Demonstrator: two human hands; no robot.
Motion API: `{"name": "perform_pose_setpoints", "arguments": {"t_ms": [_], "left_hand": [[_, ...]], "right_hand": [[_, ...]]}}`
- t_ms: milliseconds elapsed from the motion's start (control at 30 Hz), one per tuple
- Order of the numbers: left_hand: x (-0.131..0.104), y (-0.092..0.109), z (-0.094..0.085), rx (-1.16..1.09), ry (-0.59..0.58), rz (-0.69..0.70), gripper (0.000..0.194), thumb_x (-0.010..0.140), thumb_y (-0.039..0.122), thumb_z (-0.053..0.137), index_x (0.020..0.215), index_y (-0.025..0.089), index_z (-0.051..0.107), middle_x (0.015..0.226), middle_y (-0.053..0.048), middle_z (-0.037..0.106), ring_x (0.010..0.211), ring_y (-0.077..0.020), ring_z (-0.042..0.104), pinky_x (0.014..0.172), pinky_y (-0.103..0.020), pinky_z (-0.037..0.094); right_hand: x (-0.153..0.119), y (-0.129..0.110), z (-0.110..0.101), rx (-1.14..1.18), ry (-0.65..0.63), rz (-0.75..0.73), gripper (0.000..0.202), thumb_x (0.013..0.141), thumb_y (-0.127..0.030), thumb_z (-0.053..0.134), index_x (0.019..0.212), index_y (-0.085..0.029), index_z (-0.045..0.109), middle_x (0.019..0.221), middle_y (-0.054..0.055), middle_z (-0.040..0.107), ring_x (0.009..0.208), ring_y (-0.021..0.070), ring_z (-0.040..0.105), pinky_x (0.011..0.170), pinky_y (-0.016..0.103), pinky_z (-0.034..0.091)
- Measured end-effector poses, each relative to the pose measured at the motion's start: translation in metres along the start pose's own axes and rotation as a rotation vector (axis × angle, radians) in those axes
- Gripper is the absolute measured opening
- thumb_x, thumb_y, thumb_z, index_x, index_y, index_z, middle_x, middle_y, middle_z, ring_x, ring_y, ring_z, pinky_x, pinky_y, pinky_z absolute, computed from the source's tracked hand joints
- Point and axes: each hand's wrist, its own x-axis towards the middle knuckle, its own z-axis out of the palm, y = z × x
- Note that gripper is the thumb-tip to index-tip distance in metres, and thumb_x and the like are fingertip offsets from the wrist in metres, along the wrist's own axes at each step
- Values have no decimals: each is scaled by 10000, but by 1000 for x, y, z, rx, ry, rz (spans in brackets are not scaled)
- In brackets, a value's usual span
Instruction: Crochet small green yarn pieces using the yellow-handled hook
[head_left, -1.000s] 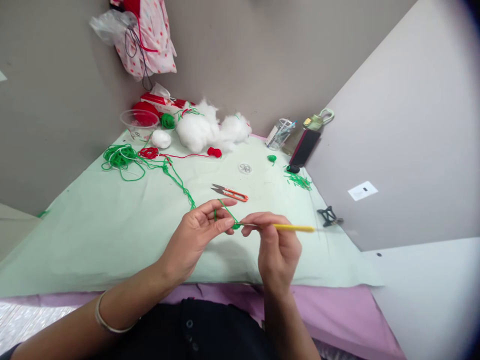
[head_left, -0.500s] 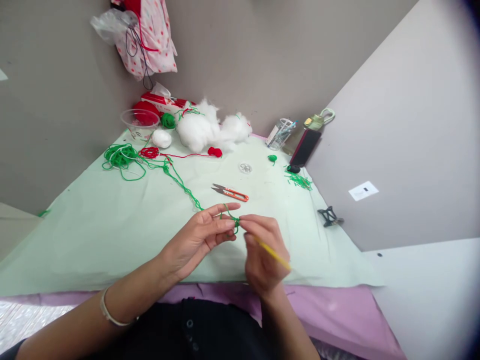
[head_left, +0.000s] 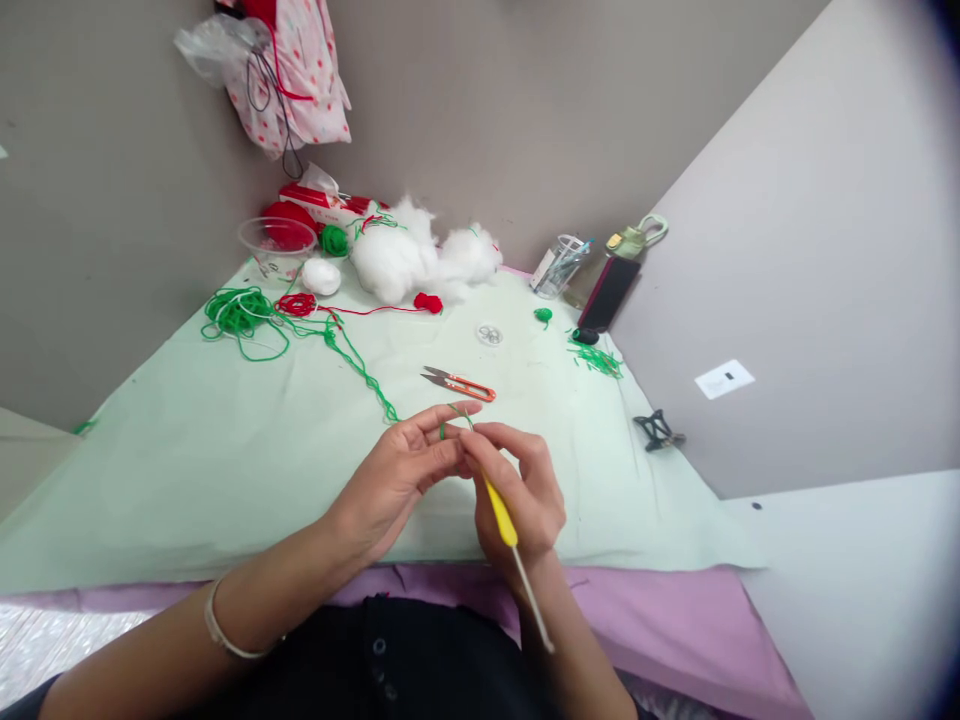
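Observation:
My left hand has green yarn looped over its fingers, with thumb and fingertips pinched together. Against those fingertips, my right hand grips a crochet hook with a yellow handle. The hook's bare metal end points down toward my right forearm; its other end is hidden by the fingers. Whatever small piece of green work lies between the fingertips is mostly covered. From the left hand a tangled green strand runs back to a loose green yarn heap. Orange thread snips lie just beyond the hands.
White stuffing sits at the back near a clear plastic tub and a tissue box. To the right stand a phone, a bottle and a pen cup. A small round case lies mid-table.
The right hand has turned and moved in against the left fingertips. The hook's rear end has swung downward, and the green piece is now largely covered.

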Motion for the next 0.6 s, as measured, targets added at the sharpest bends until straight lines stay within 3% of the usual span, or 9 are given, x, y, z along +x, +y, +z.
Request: {"name": "perform_pose_setpoints", "arguments": {"t_ms": [100,200,367,600], "left_hand": [[3,3,-3,-80,-3,-69,331,792,216,847,1114,155,806,877,-20,691,745,-87,607,798,-230,524],[2,6,-4,-42,5,10,258,801,199,833,1057,172,822,862,4,657,776,-86,613,814,-220,523],[-2,6,0,120,-35,78,282,823,235,833,1103,230,809,827,9,692,834,-120,643,867,-260,501],[-3,7,-1,133,-6,66,315,790,235,852,1102,232,811,904,-6,711,896,-137,648,916,-279,475]], "right_hand": [[6,0,-5,158,67,181,298,978,-84,584,1127,-278,754,990,45,730,869,168,696,741,328,591],[14,-1,-8,457,108,389,229,1019,-161,553,1025,-260,759,895,15,704,722,127,640,671,298,546],[14,-3,-3,501,35,395,192,997,-182,608,1029,-255,782,962,33,747,852,150,676,737,297,559],[11,0,-3,751,100,585,182,1024,-270,587,992,-249,764,944,17,766,719,105,671,698,265,563]]}}
